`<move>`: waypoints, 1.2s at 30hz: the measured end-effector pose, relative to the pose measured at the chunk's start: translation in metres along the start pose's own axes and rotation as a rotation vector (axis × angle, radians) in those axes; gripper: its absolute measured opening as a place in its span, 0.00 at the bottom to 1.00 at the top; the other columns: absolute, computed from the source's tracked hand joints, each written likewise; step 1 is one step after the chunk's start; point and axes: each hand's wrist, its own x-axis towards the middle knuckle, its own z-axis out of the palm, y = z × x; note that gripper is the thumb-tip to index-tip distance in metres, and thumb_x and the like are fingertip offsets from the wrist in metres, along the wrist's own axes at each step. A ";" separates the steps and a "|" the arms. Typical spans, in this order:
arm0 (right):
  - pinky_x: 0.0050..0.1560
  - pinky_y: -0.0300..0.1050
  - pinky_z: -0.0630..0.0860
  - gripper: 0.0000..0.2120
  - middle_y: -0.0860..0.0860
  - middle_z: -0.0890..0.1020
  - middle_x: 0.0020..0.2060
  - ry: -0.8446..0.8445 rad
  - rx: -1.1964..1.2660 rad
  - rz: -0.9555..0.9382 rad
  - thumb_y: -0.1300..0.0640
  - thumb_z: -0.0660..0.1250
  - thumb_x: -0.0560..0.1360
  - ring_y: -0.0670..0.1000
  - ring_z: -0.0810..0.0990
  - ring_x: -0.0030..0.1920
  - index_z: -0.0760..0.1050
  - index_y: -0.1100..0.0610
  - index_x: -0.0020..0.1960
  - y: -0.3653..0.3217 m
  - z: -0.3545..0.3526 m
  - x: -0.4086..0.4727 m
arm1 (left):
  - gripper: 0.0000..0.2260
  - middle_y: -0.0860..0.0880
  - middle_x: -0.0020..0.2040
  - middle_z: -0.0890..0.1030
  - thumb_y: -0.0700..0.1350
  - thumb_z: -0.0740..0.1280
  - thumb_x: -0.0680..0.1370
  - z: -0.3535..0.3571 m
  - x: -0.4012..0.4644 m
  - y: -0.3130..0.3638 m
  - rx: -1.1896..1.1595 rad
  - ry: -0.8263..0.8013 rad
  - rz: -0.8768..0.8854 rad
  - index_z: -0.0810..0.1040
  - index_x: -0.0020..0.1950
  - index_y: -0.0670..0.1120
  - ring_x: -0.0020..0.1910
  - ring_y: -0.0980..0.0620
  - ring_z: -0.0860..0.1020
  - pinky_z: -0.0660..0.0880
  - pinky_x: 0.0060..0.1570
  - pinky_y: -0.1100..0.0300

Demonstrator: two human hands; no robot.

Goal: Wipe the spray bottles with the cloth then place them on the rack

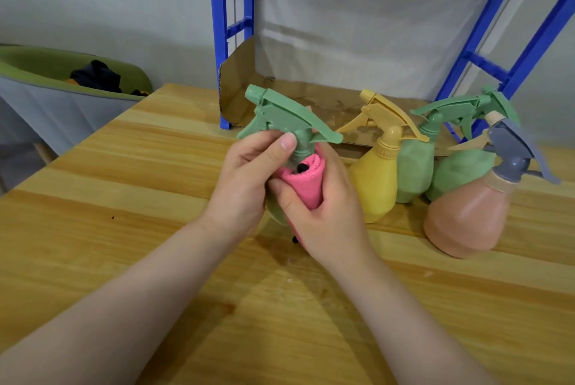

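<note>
I hold a green spray bottle [281, 117] above the middle of the wooden table [124, 229]. My left hand [249, 179] grips its neck and body from the left. My right hand [323, 210] presses a pink cloth [303, 181] against the bottle's body, which is mostly hidden. To the right on the table stand a yellow bottle [378, 185], two green bottles [413, 167] [460, 170], and a peach bottle with a grey trigger [466, 216]. The blue rack [222, 42] rises behind them, with cardboard [245, 86] lining its bottom shelf.
A grey-and-green bin [62, 95] holding dark fabric sits off the table's left edge. A white sheet hangs behind the rack. A small wet patch [289, 260] lies on the table under my hands.
</note>
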 end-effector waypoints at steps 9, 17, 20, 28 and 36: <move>0.71 0.31 0.61 0.40 0.42 0.64 0.75 -0.115 -0.039 0.013 0.39 0.69 0.73 0.40 0.63 0.74 0.54 0.44 0.79 0.010 0.002 -0.005 | 0.09 0.50 0.50 0.84 0.47 0.63 0.79 -0.011 0.012 0.011 -0.175 0.251 0.013 0.82 0.52 0.49 0.53 0.54 0.80 0.78 0.56 0.53; 0.60 0.27 0.66 0.45 0.26 0.67 0.61 -0.250 0.159 0.134 0.35 0.66 0.71 0.34 0.69 0.65 0.44 0.41 0.80 0.016 0.004 -0.009 | 0.13 0.51 0.46 0.84 0.50 0.60 0.81 -0.024 0.018 0.028 -0.342 0.318 0.009 0.80 0.55 0.46 0.46 0.54 0.80 0.70 0.68 0.48; 0.60 0.30 0.68 0.44 0.28 0.70 0.55 -0.243 0.172 0.140 0.34 0.65 0.71 0.36 0.72 0.60 0.47 0.43 0.80 0.014 0.001 -0.008 | 0.13 0.50 0.47 0.84 0.51 0.63 0.79 -0.023 0.017 0.028 -0.294 0.282 -0.022 0.80 0.56 0.45 0.47 0.54 0.82 0.73 0.66 0.48; 0.66 0.50 0.73 0.31 0.41 0.76 0.66 -0.292 0.144 0.034 0.42 0.67 0.73 0.45 0.75 0.66 0.66 0.48 0.74 0.005 -0.013 0.002 | 0.11 0.47 0.46 0.84 0.50 0.70 0.73 -0.016 0.008 0.012 -0.024 -0.033 -0.178 0.85 0.49 0.45 0.48 0.50 0.81 0.78 0.53 0.56; 0.43 0.31 0.70 0.29 0.32 0.77 0.39 -0.227 0.151 0.086 0.38 0.65 0.69 0.37 0.77 0.42 0.74 0.58 0.60 0.003 -0.015 0.004 | 0.18 0.40 0.51 0.81 0.48 0.64 0.80 -0.011 0.003 0.002 0.127 -0.199 -0.207 0.78 0.57 0.32 0.51 0.45 0.78 0.76 0.51 0.59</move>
